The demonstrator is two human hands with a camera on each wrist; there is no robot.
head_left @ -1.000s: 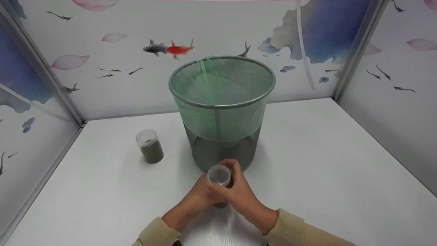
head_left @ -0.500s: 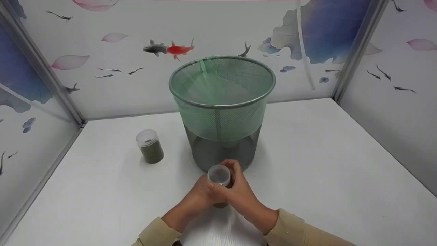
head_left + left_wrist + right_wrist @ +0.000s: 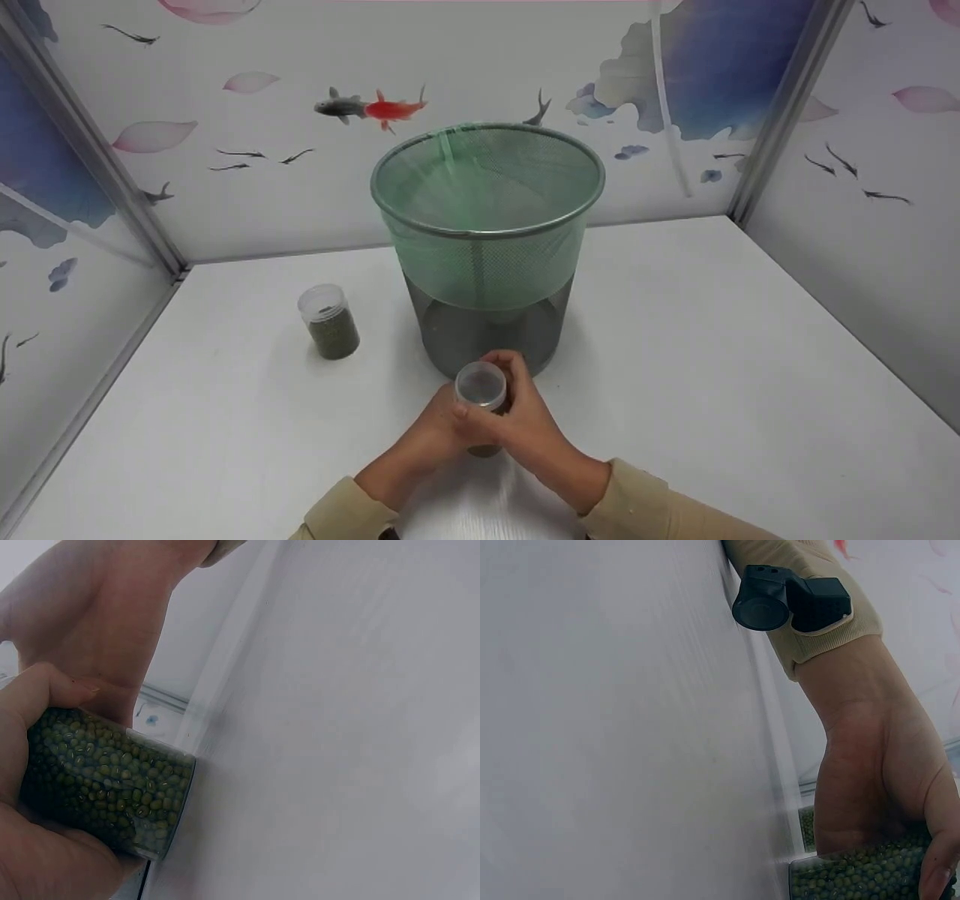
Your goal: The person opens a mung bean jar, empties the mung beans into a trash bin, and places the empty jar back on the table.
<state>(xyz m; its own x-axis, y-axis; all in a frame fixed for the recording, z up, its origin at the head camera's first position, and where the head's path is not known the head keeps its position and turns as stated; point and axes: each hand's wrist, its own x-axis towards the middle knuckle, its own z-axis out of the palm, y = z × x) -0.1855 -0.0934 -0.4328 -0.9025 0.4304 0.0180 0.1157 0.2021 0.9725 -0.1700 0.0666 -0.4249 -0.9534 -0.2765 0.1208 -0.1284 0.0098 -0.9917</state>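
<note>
A clear plastic jar (image 3: pixel 481 384) of green mung beans is between my two hands in the head view, upright in front of the mesh bin. My left hand (image 3: pixel 439 426) grips its side from the left. The right hand (image 3: pixel 534 421) curls round the upper part, with its thumb across the front. In the left wrist view the mung bean jar (image 3: pixel 112 772) shows packed beans, its base close to the white table. Part of the same jar (image 3: pixel 855 877) appears in the right wrist view. A second jar of green beans (image 3: pixel 335 330) stands to the left.
A dark wire-mesh bin (image 3: pixel 487 341) with a green liner bag (image 3: pixel 487 270) over its rim stands just beyond my hands. The white table (image 3: pixel 712 360) is bounded by printed panels (image 3: pixel 262 135) at the back and sides.
</note>
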